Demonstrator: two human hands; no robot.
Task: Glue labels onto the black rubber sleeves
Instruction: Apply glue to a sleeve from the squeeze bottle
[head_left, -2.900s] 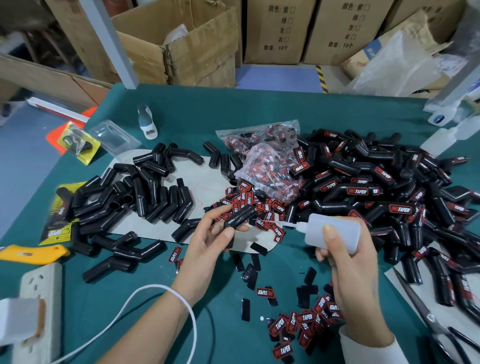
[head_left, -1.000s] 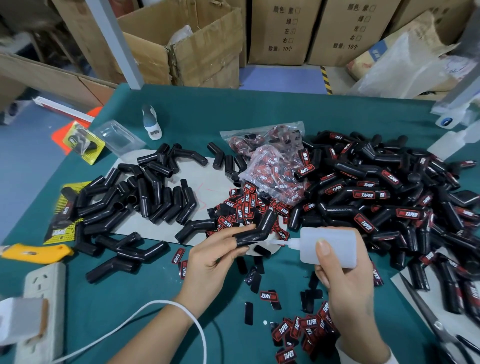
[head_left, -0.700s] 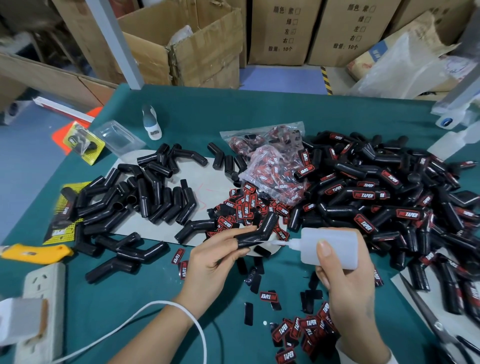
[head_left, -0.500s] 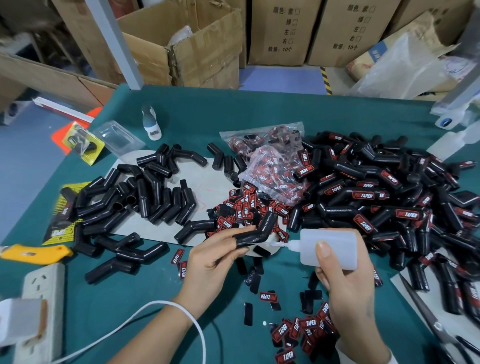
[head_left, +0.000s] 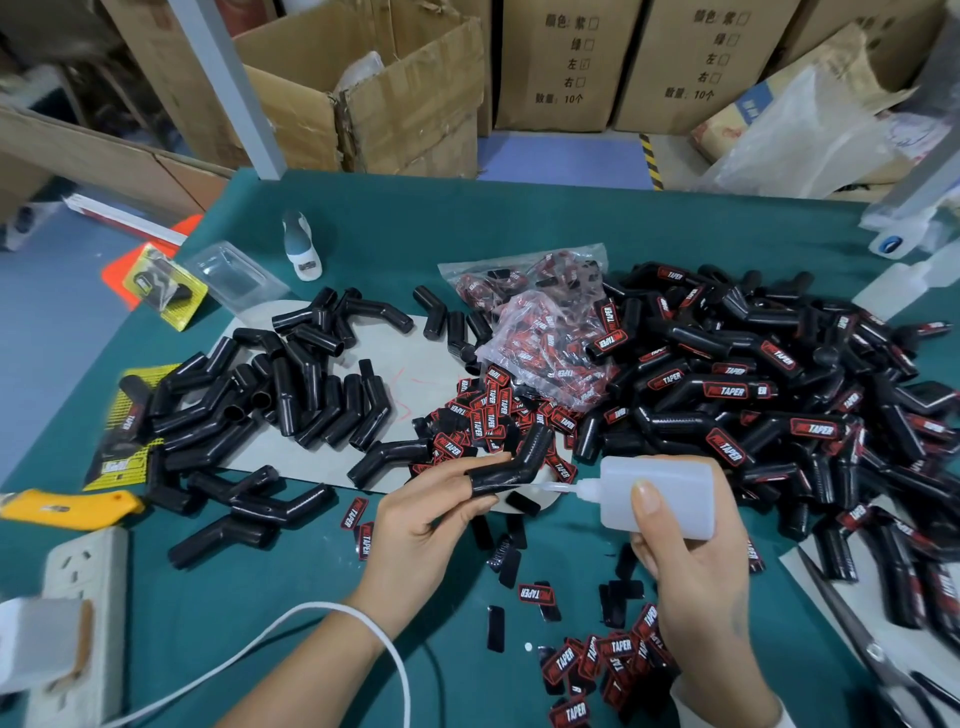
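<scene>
So the big heap of labelled black rubber sleeves (head_left: 753, 395) fills the right, with bare ones far left. Right hand (head_left: 691, 561) wraps the translucent plastic glue bottle (head_left: 657, 493), nozzle at the bent black rubber sleeve (head_left: 511, 467) pinched by the left hand (head_left: 421, 525), near centre. Looks light and squishy, maybe slippery; I'd hold the near leg, clear of the glue.
</scene>
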